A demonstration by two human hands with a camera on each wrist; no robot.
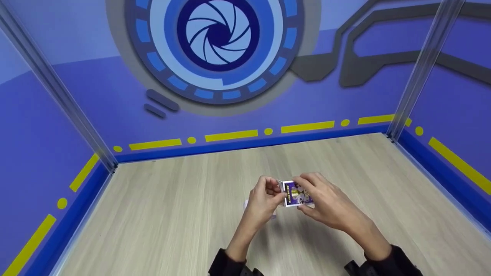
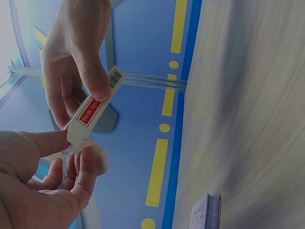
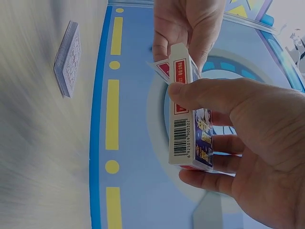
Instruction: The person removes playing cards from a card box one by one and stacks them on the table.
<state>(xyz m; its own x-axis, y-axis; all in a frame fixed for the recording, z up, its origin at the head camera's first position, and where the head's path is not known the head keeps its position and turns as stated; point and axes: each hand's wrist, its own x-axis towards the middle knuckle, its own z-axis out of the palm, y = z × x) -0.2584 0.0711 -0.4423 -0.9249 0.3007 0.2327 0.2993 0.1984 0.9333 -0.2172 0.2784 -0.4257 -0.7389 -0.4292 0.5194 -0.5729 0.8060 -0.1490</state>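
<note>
A small card box (image 1: 295,194) with a purple picture front is held up above the table. My right hand (image 1: 326,199) grips it along its sides, thumb across the narrow white side with the barcode (image 3: 180,137). At the box's left end, my left hand (image 1: 264,199) pinches near the opened end flap (image 3: 163,69), with its fingertips right at the edge. The flap stands out from the box and shows red print. A squared deck of cards (image 3: 70,62) with a patterned back lies on the table; in the head view the left hand mostly covers it.
The light wood-grain table (image 1: 172,214) is bounded by blue printed walls (image 1: 230,119) at the back and both sides. Clear corner posts (image 1: 425,57) stand at the back corners.
</note>
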